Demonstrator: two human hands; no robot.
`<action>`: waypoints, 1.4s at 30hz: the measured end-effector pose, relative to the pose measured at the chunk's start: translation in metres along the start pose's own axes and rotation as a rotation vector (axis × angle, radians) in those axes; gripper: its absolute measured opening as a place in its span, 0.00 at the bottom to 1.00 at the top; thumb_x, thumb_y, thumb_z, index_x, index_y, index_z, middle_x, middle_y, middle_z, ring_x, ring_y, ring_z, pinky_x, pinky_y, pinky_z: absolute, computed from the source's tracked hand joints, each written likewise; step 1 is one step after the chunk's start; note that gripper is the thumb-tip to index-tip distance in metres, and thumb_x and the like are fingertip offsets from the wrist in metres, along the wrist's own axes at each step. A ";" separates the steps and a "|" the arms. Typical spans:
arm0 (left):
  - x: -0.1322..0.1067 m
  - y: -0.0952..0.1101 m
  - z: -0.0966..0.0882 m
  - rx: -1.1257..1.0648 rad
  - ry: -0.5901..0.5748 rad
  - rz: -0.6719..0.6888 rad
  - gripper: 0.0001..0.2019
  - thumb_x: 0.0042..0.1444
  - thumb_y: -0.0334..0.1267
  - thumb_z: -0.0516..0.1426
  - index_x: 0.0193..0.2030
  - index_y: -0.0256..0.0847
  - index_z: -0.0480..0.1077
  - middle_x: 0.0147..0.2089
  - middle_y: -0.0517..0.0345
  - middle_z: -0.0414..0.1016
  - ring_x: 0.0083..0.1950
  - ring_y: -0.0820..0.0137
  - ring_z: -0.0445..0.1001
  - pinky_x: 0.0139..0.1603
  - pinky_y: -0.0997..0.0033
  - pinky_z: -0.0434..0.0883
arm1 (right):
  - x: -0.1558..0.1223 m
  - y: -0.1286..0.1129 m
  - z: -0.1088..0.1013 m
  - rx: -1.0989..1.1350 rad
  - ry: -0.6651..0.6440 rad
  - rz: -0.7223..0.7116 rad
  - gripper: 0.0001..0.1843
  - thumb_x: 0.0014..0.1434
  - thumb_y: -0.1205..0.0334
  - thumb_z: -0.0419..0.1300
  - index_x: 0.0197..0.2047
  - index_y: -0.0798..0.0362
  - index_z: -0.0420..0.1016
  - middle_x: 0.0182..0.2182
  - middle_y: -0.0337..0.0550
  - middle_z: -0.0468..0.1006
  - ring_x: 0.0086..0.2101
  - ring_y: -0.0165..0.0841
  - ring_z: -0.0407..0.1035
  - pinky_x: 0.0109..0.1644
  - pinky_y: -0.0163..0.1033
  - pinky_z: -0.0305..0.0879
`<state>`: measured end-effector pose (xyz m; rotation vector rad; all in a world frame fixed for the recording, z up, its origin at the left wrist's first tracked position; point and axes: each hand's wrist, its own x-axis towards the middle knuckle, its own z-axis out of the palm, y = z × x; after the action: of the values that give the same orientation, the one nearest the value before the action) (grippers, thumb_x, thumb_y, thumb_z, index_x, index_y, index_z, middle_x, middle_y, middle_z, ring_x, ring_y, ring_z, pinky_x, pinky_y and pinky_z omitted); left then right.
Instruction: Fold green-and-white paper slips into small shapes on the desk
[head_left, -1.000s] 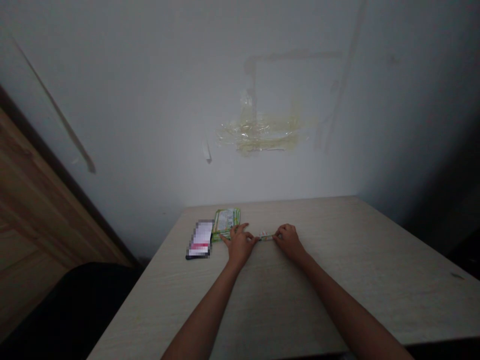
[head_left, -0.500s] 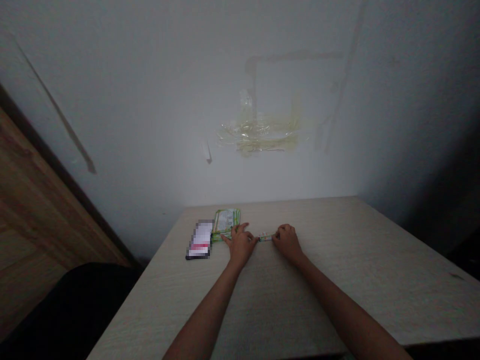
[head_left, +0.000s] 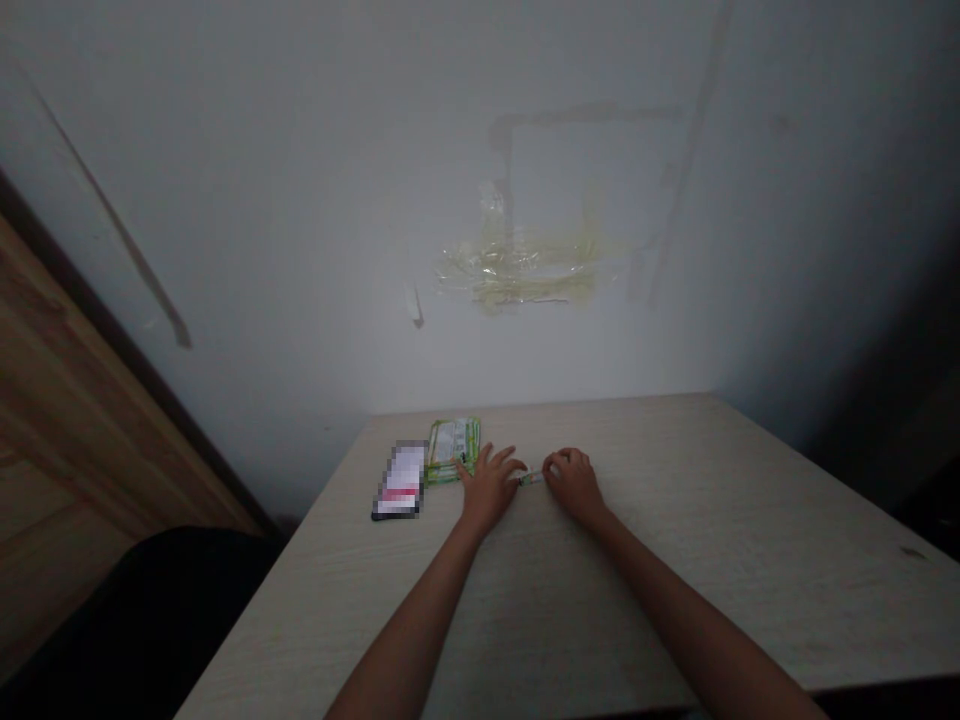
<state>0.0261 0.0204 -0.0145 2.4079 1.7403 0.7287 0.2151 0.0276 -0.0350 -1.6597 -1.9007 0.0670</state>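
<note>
A narrow strip with green and white print (head_left: 532, 478) lies on the table between my hands; its exact kind is too small to tell. My left hand (head_left: 489, 490) is open at the strip's left end, its fingers spread and its thumb reaching toward the packets. My right hand (head_left: 574, 482) is closed, with bent fingers pinching the strip's right end. Beside my left hand lie green-and-white printed packets (head_left: 453, 440), one partly over another. Left of them is a phone-like dark-edged slab (head_left: 401, 482) with a blurred white and pink face.
The pale wood-grain table (head_left: 675, 580) meets a grey wall (head_left: 300, 200) at its back edge. Old clear tape (head_left: 517, 270) clings to the wall. At the left are a wooden panel (head_left: 82, 400) and a dark rounded shape (head_left: 165, 600).
My left fingers have spread and lifted from their pinch at the strip's left end. My right hand stays almost in the same place on the strip.
</note>
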 end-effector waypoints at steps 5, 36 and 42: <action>-0.002 -0.002 -0.003 -0.047 -0.117 0.083 0.16 0.60 0.35 0.53 0.48 0.64 0.73 0.60 0.68 0.71 0.71 0.57 0.49 0.61 0.25 0.22 | 0.000 0.004 0.000 0.045 -0.004 -0.052 0.09 0.59 0.61 0.59 0.40 0.49 0.80 0.43 0.49 0.71 0.50 0.41 0.61 0.55 0.43 0.56; -0.008 0.003 -0.012 -0.017 -0.082 0.065 0.10 0.57 0.50 0.57 0.43 0.56 0.76 0.47 0.61 0.77 0.57 0.61 0.65 0.64 0.30 0.28 | -0.006 -0.004 -0.011 0.645 -0.146 -0.046 0.09 0.56 0.67 0.52 0.41 0.48 0.60 0.37 0.40 0.79 0.41 0.33 0.75 0.50 0.41 0.65; -0.006 0.005 -0.011 -0.041 -0.099 0.014 0.09 0.56 0.49 0.58 0.42 0.56 0.76 0.48 0.61 0.77 0.58 0.60 0.66 0.64 0.29 0.32 | -0.006 -0.003 -0.010 0.639 -0.166 -0.035 0.08 0.57 0.66 0.54 0.40 0.48 0.59 0.37 0.41 0.80 0.42 0.34 0.76 0.49 0.41 0.66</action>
<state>0.0243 0.0105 -0.0047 2.3884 1.6563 0.6296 0.2175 0.0182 -0.0276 -1.2075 -1.7652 0.7372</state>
